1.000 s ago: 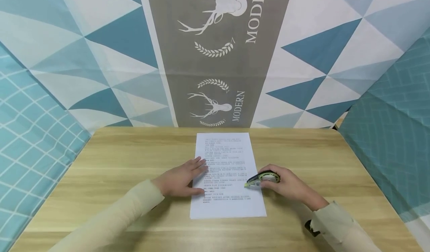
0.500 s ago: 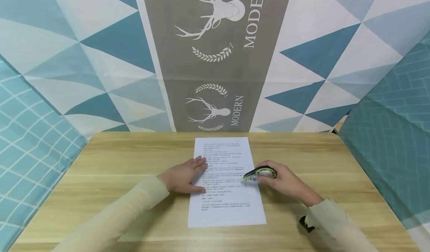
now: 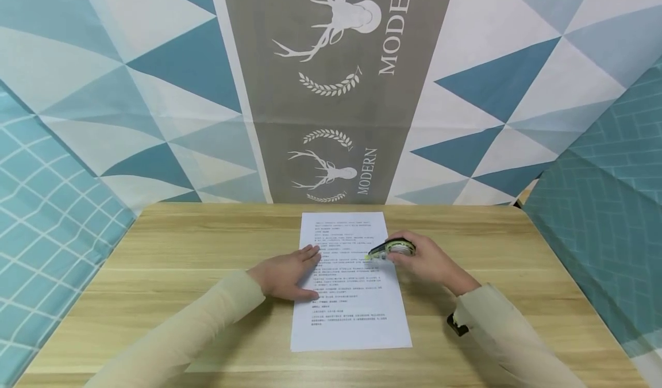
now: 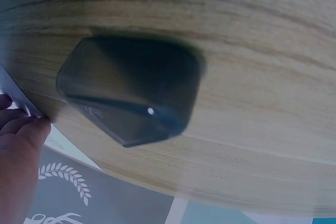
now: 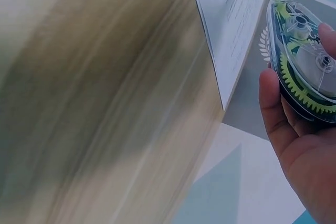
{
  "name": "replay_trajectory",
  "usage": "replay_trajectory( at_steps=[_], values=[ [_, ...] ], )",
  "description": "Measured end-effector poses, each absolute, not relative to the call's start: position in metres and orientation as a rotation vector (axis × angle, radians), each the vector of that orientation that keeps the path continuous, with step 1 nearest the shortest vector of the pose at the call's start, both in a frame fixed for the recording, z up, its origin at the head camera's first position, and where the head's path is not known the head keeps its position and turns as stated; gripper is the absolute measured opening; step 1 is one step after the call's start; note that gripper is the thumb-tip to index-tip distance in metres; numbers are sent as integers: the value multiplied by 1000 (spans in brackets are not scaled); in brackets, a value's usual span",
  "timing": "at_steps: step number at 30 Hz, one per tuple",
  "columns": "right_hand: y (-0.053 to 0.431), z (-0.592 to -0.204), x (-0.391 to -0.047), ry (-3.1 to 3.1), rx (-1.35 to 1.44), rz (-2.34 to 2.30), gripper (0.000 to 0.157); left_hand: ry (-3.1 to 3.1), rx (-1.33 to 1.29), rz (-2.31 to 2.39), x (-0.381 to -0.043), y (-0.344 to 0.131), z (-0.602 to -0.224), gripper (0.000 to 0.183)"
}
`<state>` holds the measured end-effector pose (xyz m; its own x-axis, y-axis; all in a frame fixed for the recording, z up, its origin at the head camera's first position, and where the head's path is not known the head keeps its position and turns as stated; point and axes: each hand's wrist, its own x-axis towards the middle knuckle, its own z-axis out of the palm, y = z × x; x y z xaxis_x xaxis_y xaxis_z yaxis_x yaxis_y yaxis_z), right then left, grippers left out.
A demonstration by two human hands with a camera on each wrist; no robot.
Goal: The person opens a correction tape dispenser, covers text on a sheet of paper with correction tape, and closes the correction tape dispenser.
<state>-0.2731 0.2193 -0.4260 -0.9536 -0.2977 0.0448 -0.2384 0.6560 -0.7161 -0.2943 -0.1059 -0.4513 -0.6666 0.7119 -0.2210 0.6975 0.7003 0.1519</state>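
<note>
A printed sheet of paper (image 3: 351, 333) lies on the wooden table, its lines of text running across it. My left hand (image 3: 287, 274) rests flat on the sheet's left edge with the fingers extended. In my right hand (image 3: 431, 261) I grip a correction tape dispenser (image 3: 398, 249), its pale green tip pointing left over the right part of the text. The right wrist view shows the dispenser (image 5: 307, 59) up close, with a clear case and green gear wheels inside, held between thumb and fingers.
The wooden table (image 3: 207, 238) extends on both sides of the paper. Behind it hangs a patterned cloth (image 3: 331, 106) with deer heads and triangles. A dark glossy object (image 4: 131, 87) blocks part of the left wrist view. A dark band (image 3: 457, 325) hangs at the right wrist.
My right hand has moved up the page and slightly left with the correction tape. The left hand stays on the sheet's left edge. The head view has shifted slightly.
</note>
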Motion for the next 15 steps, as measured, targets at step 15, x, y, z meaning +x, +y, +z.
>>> replay_trajectory(
  at_steps=[15],
  values=[
    [205,-424,-289,2774,-529,-1049,25,2654,1143,92,-294,-107,-454,87]
  ],
)
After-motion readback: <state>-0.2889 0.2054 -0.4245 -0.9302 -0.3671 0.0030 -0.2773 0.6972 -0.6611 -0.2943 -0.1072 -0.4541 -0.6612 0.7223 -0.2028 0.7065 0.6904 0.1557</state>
